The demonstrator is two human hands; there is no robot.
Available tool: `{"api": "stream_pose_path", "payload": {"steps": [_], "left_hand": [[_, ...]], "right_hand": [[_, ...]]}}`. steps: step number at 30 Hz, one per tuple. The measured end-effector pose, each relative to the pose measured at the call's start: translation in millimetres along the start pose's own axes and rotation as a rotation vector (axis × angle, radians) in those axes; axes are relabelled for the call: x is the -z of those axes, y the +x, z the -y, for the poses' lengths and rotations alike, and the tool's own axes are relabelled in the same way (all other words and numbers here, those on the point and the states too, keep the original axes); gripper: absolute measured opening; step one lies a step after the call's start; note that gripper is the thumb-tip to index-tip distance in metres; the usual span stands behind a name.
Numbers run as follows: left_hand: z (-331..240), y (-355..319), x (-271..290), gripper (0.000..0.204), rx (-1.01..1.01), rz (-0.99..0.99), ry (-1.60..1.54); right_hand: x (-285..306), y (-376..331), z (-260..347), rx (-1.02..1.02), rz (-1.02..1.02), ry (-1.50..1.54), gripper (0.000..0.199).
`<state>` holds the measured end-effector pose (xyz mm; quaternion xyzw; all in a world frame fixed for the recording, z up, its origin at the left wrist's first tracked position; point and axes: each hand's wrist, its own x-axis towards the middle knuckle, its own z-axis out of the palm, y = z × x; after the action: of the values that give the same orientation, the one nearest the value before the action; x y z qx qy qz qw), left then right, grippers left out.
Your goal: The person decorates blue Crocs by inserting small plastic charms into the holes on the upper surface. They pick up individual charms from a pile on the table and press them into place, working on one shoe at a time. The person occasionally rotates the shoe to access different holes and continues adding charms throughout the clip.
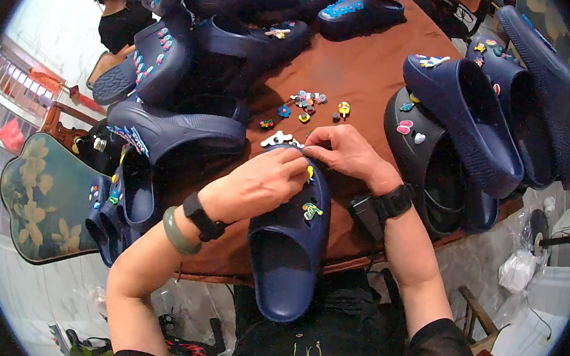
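Note:
A navy clog [283, 213] lies in front of me, its toe pointing away and its heel over the table's near edge. My left hand [261, 181] is curled over the toe, fingers pressed together; what they hold is hidden. From the other side my right hand [349, 155] pinches at the toe's far end, thumb and forefinger closed on something too small to make out. White shoe charms [278, 139] show at the toe beside the fingertips. A green and yellow charm [311, 211] sits on the clog's upper, and a yellow one [310, 173] peeks out by my left fingers.
Loose colourful charms [309, 99] lie beyond my hands on the brown tablecloth [369, 63]. Navy clogs [174, 131] are crowded at the left, with more clogs [467, 116] at the right. A patterned chair back [45, 204] stands at the left. Another person [122, 25] is at the far left.

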<state>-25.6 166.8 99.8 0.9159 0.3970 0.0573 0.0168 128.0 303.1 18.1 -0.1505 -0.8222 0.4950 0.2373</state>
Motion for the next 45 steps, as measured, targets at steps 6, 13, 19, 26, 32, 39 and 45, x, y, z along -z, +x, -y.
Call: {"api": "stream_pose_path", "payload": {"steps": [6,13,19,26,32,39,45], "left_hand": [[-3.0,-2.4,10.3,0.022,0.117,0.030,-0.167],[-7.8,-15.9,-6.9,0.017,0.211,-0.113,-0.261],[-12.7,-21.8,-17.8,0.018,0.270,-0.264,-0.306],[-11.4,-17.0,-13.8,0.019,0.160,-0.229,-0.040],[-10.3,-8.9,2.8,0.023,0.081,-0.028,0.039],[-11.0,2.4,4.0,0.025,0.176,0.053,-0.076],[-2.6,21.6,-9.1,0.034,0.121,0.016,-0.119]], "right_hand": [[13.2,-3.5,11.5,-0.077,0.191,0.243,0.018],[16.4,-2.8,13.5,-0.050,0.398,0.298,0.017],[9.8,-2.3,4.2,-0.069,0.404,0.360,0.022],[6.8,0.2,-7.4,-0.055,0.422,0.349,0.030],[18.3,-4.2,1.9,-0.224,0.480,0.574,0.025],[11.1,-2.0,-12.1,-0.057,0.451,0.358,0.023],[9.9,-1.6,-9.4,-0.301,0.397,0.560,0.017]]}}
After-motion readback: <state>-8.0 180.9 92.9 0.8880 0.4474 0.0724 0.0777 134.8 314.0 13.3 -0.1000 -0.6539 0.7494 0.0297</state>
